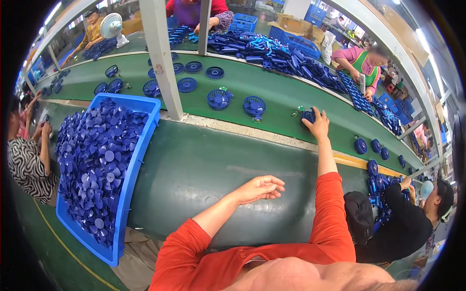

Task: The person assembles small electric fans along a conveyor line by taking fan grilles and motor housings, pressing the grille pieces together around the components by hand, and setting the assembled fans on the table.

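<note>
Sitting under the bent fingers of the right hand [318, 125], a round dark blue fan part [309, 115] rests on the green belt [284, 94], partly hidden from my feed. I see the thumb on its near side and the fingertips over its far side, apparently touching it; whether they squeeze it, I cannot tell. Just left of those fingers lies a small green circuit board [298, 111]. Nearer the body, the left hand [259, 188] hangs over a dark green worktable [194, 165], its fingers loosely curled and, as far as I can make out, grasping nothing. Between the two hands' fingers runs a pale ledge [252, 127] edging the belt. Farther left of the right fingers I count two caged fan parts, one near [255, 105] and one beyond it [219, 99], with flat blue rings [214, 72] past them. To the right of those fingers, more round parts [360, 145] lie along the belt. Well left of the left fingers, a tilted blue crate [135, 172] holds a heap of blue fan blades [97, 169]. Beyond the right fingertips, across the belt, I get a pile of blue pieces [291, 63] and a co-worker in a green apron [373, 68] holding a pale tool [362, 83].
</note>
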A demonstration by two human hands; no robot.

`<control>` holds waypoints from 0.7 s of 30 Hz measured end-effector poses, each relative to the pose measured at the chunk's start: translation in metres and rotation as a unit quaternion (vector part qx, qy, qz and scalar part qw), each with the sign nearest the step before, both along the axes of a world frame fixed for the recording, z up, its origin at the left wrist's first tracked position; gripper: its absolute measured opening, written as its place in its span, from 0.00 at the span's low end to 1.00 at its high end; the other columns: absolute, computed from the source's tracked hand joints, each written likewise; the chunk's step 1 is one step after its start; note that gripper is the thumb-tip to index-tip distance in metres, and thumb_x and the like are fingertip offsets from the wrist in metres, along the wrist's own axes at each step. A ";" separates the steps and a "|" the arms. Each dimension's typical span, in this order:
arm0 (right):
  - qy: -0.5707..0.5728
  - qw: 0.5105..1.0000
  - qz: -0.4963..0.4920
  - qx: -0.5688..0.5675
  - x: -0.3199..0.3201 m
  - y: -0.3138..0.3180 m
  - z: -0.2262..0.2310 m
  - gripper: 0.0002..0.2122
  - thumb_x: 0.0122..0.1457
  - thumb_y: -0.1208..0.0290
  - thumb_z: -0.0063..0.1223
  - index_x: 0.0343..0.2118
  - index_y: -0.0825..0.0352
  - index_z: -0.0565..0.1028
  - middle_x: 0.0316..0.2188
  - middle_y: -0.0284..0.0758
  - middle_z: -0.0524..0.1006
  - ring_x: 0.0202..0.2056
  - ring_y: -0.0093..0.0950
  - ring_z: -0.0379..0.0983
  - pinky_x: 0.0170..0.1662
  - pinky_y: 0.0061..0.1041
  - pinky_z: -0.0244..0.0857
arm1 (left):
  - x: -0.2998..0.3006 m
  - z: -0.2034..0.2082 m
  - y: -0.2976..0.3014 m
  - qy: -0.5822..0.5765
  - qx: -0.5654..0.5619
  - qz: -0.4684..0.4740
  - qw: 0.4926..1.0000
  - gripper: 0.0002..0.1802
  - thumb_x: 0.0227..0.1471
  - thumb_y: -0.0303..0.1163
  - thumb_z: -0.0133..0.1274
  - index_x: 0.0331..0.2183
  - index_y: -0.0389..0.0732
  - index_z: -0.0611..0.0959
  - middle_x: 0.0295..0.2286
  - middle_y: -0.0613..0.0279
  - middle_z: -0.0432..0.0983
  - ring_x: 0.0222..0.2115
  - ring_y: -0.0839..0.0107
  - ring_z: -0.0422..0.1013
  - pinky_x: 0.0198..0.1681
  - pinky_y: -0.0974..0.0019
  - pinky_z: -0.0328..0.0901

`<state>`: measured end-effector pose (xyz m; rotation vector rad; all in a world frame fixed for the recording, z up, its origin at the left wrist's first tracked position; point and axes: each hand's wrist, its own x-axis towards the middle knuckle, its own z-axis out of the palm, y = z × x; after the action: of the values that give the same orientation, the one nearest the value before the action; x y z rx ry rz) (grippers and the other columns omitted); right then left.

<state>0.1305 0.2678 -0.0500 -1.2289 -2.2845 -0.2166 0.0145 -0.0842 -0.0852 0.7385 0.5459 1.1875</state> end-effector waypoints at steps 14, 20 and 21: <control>0.140 0.958 0.239 -0.070 -0.094 -0.047 0.033 0.34 0.42 0.57 0.65 0.54 0.62 0.67 0.53 0.53 0.64 0.56 0.48 0.60 0.58 0.39 0.55 | -0.001 0.001 0.004 0.009 0.007 -0.002 1.000 0.18 0.59 0.37 0.47 0.49 0.39 0.71 0.43 0.61 0.72 0.41 0.76 0.70 0.45 0.71 0.66; 0.038 0.958 0.254 -0.126 -0.140 -0.073 0.023 0.43 0.39 0.56 0.68 0.60 0.55 0.57 0.58 0.54 0.56 0.58 0.53 0.55 0.59 0.44 0.53 | 0.003 0.000 0.006 0.004 0.014 -0.004 1.000 0.19 0.59 0.37 0.47 0.49 0.39 0.71 0.44 0.61 0.71 0.41 0.75 0.70 0.46 0.71 0.66; 0.030 0.961 0.243 -0.129 -0.144 -0.076 0.023 0.45 0.37 0.58 0.69 0.61 0.55 0.56 0.58 0.54 0.57 0.58 0.52 0.55 0.59 0.44 0.53 | 0.002 -0.001 0.006 -0.001 0.019 -0.007 1.000 0.19 0.59 0.37 0.47 0.50 0.39 0.71 0.44 0.61 0.71 0.41 0.75 0.70 0.46 0.71 0.66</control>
<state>-0.0140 0.1916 -0.0270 -0.7336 -2.5318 0.3031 0.0169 -0.0779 -0.0865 0.7737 0.5170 1.1878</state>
